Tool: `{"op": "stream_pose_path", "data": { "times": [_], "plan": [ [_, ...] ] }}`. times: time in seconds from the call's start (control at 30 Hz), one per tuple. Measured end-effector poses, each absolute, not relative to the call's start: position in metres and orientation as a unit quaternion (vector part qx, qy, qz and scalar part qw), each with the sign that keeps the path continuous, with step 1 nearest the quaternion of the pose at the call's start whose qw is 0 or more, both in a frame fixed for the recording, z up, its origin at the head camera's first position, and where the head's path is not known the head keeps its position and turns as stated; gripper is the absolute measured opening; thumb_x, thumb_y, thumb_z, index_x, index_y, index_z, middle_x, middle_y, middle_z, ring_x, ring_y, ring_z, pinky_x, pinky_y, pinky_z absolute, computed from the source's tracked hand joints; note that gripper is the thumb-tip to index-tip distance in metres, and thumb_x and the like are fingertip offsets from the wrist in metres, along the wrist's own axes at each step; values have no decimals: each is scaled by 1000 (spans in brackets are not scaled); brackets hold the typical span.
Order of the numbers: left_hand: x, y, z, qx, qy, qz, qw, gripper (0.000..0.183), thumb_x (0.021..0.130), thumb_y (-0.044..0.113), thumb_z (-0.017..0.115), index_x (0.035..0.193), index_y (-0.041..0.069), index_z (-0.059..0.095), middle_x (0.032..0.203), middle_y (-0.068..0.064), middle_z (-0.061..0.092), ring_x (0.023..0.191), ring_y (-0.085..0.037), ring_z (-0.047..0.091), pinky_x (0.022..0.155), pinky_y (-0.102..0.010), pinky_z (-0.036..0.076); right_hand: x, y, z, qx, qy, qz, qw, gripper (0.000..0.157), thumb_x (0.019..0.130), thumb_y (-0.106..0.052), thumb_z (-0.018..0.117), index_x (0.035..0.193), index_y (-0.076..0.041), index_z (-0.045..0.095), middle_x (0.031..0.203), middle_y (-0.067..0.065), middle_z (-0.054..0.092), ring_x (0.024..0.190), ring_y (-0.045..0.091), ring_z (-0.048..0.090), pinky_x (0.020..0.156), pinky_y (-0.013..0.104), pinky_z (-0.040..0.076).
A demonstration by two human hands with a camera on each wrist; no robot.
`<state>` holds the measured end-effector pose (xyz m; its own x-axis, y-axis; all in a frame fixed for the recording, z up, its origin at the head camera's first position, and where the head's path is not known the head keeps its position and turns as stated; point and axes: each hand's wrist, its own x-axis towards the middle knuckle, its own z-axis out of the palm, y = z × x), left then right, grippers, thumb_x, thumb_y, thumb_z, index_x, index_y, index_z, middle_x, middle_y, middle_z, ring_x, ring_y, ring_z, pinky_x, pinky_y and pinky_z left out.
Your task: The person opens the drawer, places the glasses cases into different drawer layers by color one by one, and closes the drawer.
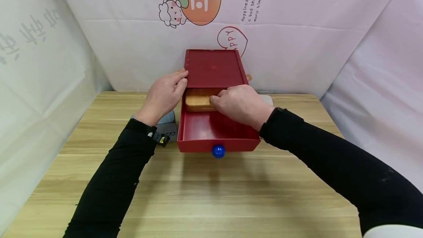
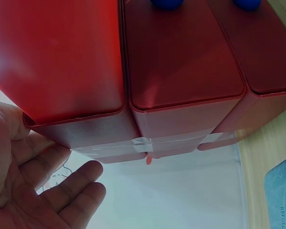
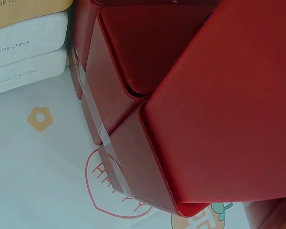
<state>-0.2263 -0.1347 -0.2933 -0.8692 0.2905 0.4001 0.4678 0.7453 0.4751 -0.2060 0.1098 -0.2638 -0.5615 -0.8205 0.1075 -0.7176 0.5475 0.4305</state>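
A red drawer cabinet (image 1: 213,67) stands at the back with its top drawer (image 1: 211,145) pulled out. In the drawer, toward the back, lies a tan-yellow case (image 1: 197,102). My right hand (image 1: 242,103) reaches in over the drawer's right side, its curled fingers gripping the right part of that case; most of these fingers are hidden from the head view. My left hand (image 1: 166,93) steadies the cabinet's left side near the top, fingertips at its edge. In the left wrist view the fingers of the left hand (image 2: 52,176) are loosely extended beside the red wall.
A blue knob (image 1: 218,151) sticks out from the drawer front. Left of the cabinet is a blue-grey case (image 1: 167,125). To its right, a yellow case (image 3: 28,13) lies on stacked white cases (image 3: 28,45). White printed cloth (image 1: 297,47) hangs behind the wooden table (image 1: 211,201).
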Motion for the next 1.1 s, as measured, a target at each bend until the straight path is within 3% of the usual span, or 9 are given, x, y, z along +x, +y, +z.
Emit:
{"op": "stream_pose_path", "data": {
  "times": [0.37,1.1],
  "plan": [
    [-227,-135,-293,-203,-923,-292,150,56,104,43,32,146,11,48,151,-6,44,139,-16,37,114,-40,32,-209,109,-265,445,-864,-169,161,21,84,-22,74,100,-13,64,78,4,70,66,19,62,64,39,59],
    [-226,-133,-293,-200,-923,-289,156,54,104,40,33,146,11,48,151,-6,45,139,-15,38,114,-39,33,-210,104,-260,419,-883,-183,108,33,80,-27,78,108,-14,65,89,4,72,75,19,65,73,38,60]
  ]
}}
